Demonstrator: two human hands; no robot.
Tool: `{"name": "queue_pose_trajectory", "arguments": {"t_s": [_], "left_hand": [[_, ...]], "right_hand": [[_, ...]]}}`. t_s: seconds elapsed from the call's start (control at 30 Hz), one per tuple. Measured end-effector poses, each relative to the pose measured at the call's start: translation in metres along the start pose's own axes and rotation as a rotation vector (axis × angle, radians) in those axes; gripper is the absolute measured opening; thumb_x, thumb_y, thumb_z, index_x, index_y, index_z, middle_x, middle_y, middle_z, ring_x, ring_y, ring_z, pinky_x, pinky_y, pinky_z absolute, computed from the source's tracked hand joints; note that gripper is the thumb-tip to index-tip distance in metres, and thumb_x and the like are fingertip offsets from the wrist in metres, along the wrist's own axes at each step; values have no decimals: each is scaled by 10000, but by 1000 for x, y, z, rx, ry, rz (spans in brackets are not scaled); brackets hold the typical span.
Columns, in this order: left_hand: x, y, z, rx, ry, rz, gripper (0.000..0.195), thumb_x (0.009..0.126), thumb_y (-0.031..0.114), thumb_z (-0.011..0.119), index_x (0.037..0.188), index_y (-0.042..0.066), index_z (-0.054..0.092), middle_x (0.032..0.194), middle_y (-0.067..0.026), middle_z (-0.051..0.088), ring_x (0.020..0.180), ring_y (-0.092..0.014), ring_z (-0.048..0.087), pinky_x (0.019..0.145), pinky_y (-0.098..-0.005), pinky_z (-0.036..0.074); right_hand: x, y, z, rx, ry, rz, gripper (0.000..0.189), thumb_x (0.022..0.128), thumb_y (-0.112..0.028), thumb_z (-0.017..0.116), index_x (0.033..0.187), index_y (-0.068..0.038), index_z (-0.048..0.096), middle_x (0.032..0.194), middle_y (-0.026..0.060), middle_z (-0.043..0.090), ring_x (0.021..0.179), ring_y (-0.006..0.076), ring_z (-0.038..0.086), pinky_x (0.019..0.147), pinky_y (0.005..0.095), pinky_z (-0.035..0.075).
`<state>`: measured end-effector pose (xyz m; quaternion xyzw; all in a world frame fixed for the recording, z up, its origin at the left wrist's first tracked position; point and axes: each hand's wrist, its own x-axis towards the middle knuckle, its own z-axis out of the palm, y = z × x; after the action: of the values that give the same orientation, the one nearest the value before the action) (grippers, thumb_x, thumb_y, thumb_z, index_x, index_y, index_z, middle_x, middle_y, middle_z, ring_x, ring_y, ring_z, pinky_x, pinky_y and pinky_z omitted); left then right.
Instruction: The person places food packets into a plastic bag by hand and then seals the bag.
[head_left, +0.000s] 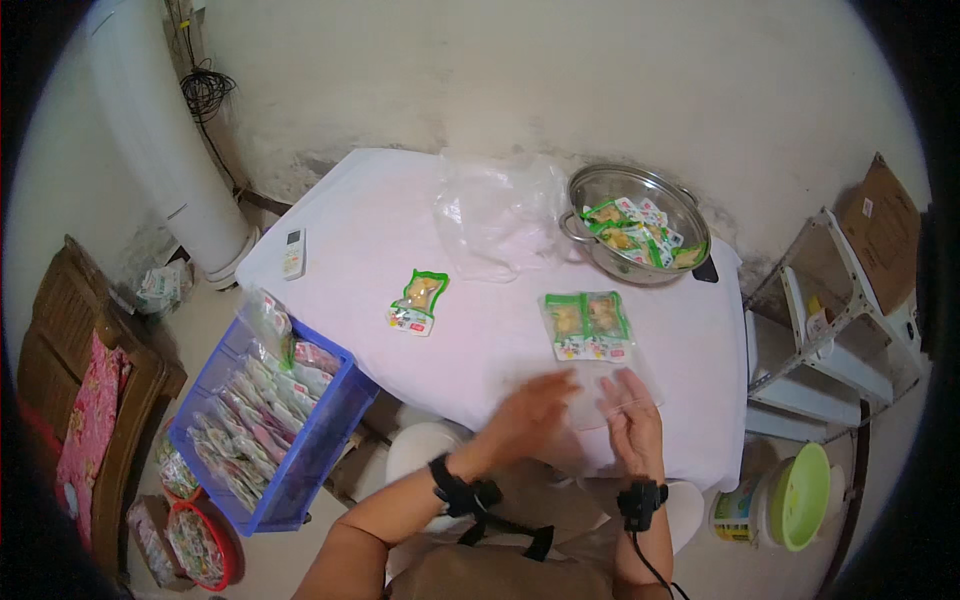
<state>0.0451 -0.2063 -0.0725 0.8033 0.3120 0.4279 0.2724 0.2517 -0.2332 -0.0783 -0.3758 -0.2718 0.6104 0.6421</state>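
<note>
A clear plastic bag (643, 365) lies on the white-covered table with two green-and-white food packets (587, 325) side by side inside it. At the bag's near end is my right hand (634, 422), its fingers overlapping the thin film, which I see as held there. My left hand (531, 414) is blurred beside the same end; no object shows in it, and whether it touches the film is unclear. Left of the bag, a single similar packet (420, 301) lies flat. More packets (637, 232) fill part of a two-handled steel pot (616, 264) at the back right.
A large crumpled clear bag (495, 217) lies left of the pot. A remote control (294, 253) is near the table's left edge. Beside the table stands a blue crate (328, 420) of bagged packets. A metal shelf (799, 330) and green basin (806, 496) are right.
</note>
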Motion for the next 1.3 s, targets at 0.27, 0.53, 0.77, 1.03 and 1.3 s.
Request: {"name": "queue_pose_trajectory", "arguments": {"t_s": [0.27, 0.53, 0.77, 1.03, 1.3], "left_hand": [[42, -82, -131, 661, 169, -447, 426, 719, 223, 649, 1083, 42, 522, 1110, -168, 523, 1029, -357, 472, 877, -411, 411], [47, -108, -138, 952, 119, -628, 294, 777, 182, 556, 1008, 0, 539, 913, -187, 559, 916, -368, 498, 773, -439, 448], [39, -108, -132, 929, -20, -526, 307, 786, 218, 556, 1078, 122, 549, 940, -198, 540, 890, -384, 511, 736, -448, 462], [49, -78, -150, 896, -304, -567, 240, 750, 163, 593, 980, 101, 559, 968, -186, 542, 855, -349, 543, 730, -418, 468], [40, 18, -83, -569, -238, -414, 413, 734, 17, 632, 1094, 85, 444, 1000, -11, 497, 875, -90, 492, 768, -225, 428]], "right_hand": [[-52, -9, -18, -2, -72, 122, 290, 900, -121, 464, 1161, 5, 480, 1117, 116, 555, 996, 237, 556, 794, 337, 467], [-71, -16, 13, -240, -181, 273, 336, 897, -226, 502, 1169, -28, 493, 1115, 82, 559, 927, 163, 557, 783, 292, 462], [-74, -12, 15, -327, -210, 299, 286, 916, -157, 439, 1168, -37, 498, 1104, 65, 566, 939, 140, 548, 799, 255, 441], [-78, -7, 13, -321, -242, 273, 275, 920, -156, 429, 1160, -42, 501, 1104, 65, 571, 935, 140, 557, 783, 261, 450], [-83, -7, 18, -183, -164, 226, 350, 917, -208, 461, 1225, -43, 440, 1152, 78, 540, 981, 163, 553, 790, 276, 461]]}}
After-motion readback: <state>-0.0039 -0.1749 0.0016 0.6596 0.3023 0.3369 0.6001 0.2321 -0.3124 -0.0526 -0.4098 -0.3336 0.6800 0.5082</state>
